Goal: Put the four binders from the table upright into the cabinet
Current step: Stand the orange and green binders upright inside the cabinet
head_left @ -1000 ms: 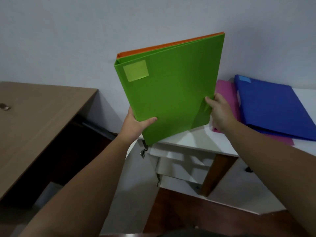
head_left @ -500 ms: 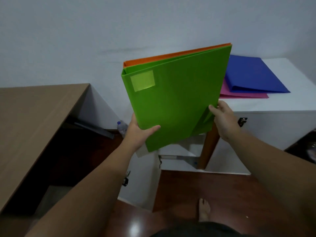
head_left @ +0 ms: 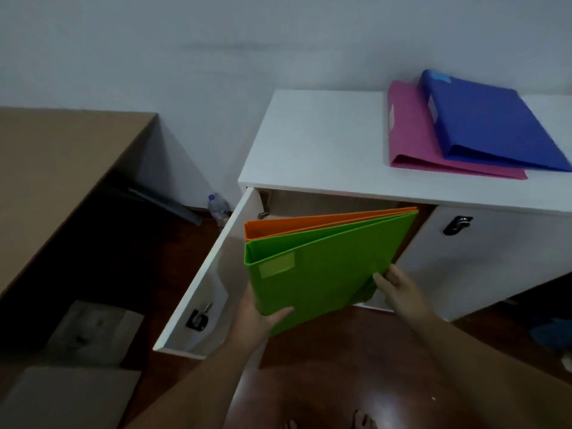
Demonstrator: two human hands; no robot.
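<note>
I hold a green binder (head_left: 322,267) with an orange binder (head_left: 309,222) behind it, both on edge, in front of the open white cabinet (head_left: 309,193). My left hand (head_left: 257,317) grips their lower spine corner. My right hand (head_left: 399,287) grips the lower right edge. The far ends of both binders reach into the cabinet opening. A pink binder (head_left: 411,144) lies flat on the cabinet's white top (head_left: 315,140), with a blue binder (head_left: 483,125) lying flat on it.
The cabinet's left door (head_left: 210,280) stands swung out toward me. Its right door (head_left: 483,258) is shut, with a dark handle (head_left: 457,225). A brown desk (head_left: 55,168) is at the left. A plastic bottle (head_left: 218,207) stands on the floor by the wall.
Both hands have lowered the green and orange binders from chest height down to the cabinet opening. My view has tilted down, and the open door now shows.
</note>
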